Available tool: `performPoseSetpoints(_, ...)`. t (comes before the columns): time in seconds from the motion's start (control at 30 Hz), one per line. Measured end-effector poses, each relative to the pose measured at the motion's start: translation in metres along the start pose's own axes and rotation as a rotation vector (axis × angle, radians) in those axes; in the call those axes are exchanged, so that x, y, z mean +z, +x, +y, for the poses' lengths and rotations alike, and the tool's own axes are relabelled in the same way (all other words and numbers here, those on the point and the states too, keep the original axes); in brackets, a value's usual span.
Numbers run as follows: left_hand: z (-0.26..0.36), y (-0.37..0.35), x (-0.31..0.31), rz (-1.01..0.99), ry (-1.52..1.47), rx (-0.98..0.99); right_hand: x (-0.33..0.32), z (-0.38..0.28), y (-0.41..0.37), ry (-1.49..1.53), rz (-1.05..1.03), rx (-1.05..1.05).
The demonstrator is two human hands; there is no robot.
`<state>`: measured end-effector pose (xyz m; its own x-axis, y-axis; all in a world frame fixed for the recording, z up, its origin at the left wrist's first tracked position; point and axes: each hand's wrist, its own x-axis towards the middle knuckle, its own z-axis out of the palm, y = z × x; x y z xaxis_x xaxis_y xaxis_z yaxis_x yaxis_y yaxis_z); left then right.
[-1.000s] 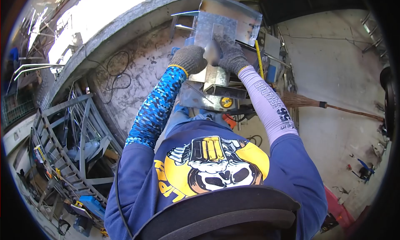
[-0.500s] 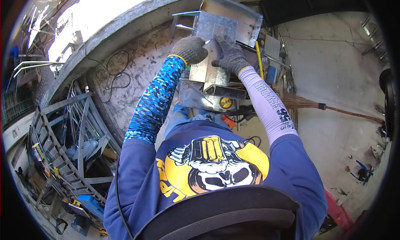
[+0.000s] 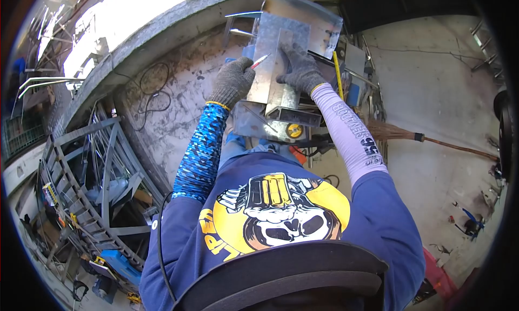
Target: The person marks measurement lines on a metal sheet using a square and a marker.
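My left hand (image 3: 234, 82), in a dark knit glove, is closed around a slim red-and-white marker pen (image 3: 260, 61). Its pale tip points up and right, over the edge of a shiny sheet-metal plate (image 3: 265, 43). My right hand (image 3: 300, 69), gloved too, lies with fingers spread on a narrow metal strip (image 3: 283, 89) that crosses the plate. Beyond both hands rises a bent metal sheet (image 3: 319, 27) with brownish heat stains. The strip's surface under my right palm is hidden.
A yellow folding rule (image 3: 338, 76) stands right of the metal pieces. Close to my body is a round yellow-and-black part (image 3: 294, 130). A straw broom (image 3: 386, 131) lies to the right, a metal frame (image 3: 111, 170) to the left, and a black cable (image 3: 154, 92) on the floor.
My left hand has drawn back left and toward my body, away from the strip, and the marker pen now shows. My right hand stays nearly in place on the strip.
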<state>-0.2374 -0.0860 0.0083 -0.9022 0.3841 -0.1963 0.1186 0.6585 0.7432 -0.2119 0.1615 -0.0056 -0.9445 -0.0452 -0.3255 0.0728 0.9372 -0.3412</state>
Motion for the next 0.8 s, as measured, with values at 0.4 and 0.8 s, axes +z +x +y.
performPoseSetpoints(0.4, 0.005, 0.003, 0.010, 0.046, 0.026, 0.055, 0.003, 0.000, -0.001, 0.002, 0.050, -0.027)
performPoseSetpoints(0.8, 0.011, 0.006, 0.012, -0.039, 0.088, 0.032, 0.005, 0.005, 0.002, -0.002, 0.029, -0.038)
